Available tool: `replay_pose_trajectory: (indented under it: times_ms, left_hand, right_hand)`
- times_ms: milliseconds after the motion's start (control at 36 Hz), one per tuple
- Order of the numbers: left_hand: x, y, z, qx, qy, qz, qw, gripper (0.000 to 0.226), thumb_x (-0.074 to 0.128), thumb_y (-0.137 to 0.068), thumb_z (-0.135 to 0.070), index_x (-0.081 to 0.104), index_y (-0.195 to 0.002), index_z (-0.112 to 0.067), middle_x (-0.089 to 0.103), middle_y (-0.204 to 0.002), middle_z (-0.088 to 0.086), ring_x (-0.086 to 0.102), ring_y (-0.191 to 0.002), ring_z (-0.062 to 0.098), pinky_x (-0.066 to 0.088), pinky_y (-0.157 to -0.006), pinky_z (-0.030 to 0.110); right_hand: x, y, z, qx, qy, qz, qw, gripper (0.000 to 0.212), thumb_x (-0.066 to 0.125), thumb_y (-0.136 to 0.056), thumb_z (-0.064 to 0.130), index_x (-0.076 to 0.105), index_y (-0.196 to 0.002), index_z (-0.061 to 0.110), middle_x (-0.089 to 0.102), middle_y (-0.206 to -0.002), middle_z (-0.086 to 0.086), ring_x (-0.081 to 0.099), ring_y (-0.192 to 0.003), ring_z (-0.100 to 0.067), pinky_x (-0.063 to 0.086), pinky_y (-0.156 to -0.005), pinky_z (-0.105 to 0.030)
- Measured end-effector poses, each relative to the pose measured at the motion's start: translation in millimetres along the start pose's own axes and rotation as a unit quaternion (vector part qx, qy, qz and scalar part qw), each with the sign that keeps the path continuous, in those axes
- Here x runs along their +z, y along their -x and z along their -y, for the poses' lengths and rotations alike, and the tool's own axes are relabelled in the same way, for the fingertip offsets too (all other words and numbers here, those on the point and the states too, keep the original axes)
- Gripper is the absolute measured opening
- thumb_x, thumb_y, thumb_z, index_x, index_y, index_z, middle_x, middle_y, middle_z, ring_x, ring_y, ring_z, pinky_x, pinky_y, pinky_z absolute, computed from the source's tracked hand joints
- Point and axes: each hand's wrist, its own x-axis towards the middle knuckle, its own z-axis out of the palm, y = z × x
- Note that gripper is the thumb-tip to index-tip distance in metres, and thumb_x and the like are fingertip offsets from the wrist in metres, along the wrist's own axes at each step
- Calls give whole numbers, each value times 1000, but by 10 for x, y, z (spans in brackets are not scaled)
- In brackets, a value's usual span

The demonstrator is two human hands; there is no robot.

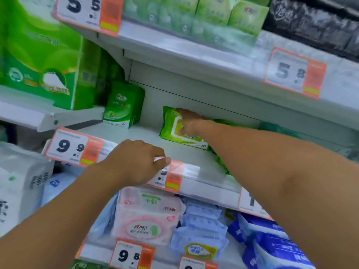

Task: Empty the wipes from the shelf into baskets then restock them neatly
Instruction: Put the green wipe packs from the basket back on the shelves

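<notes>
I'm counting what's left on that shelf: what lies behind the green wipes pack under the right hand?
Behind the green wipes pack, gripped by the right hand, only the white shelf back panel shows. More green packaging lies beside it, mostly hidden by the forearm.

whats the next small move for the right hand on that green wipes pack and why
Probably draw the green wipes pack forward off the shelf. The right hand already grips its upper edge deep in the bay, and the shelf space in front looks bare. The left hand rests at the shelf edge, touching a price tag. No basket is in view, so I cannot tell where the pack goes next.
</notes>
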Motion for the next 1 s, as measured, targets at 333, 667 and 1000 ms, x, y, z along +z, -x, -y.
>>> replay_pose_trajectory:
  times_ms: [333,667,1000]
  left_hand:
    - [66,0,7,3,-5,-11,1000,45,21,-99,-59,56,-118,-38,66,-115,-6,54,-111,21,38,-95,38]
    - [-17,586,-249,13,25,-216,976,25,62,-86,-34,59,-102,-14,64,-101,8,57,-98,33,38,-84,42]
    - [936,3230,-392,-126,2,489,863,80,70,-87,-45,33,-151,-15,37,-153,11,39,-139,28,34,-111,34]
  right_hand:
    - [220,-493,-302,39,-4,-19,999,99,78,-82,35,15,-158,32,26,-162,1,29,-145,-31,13,-117,-64]
    - [4,1557,630,6,-171,-318,933,37,59,-91,24,57,-126,11,63,-122,-13,59,-113,-33,46,-92,-39]
    - [2513,4287,1706,-135,-222,349,900,111,85,-65,56,31,-153,13,38,-154,-12,39,-139,-31,38,-110,-37]
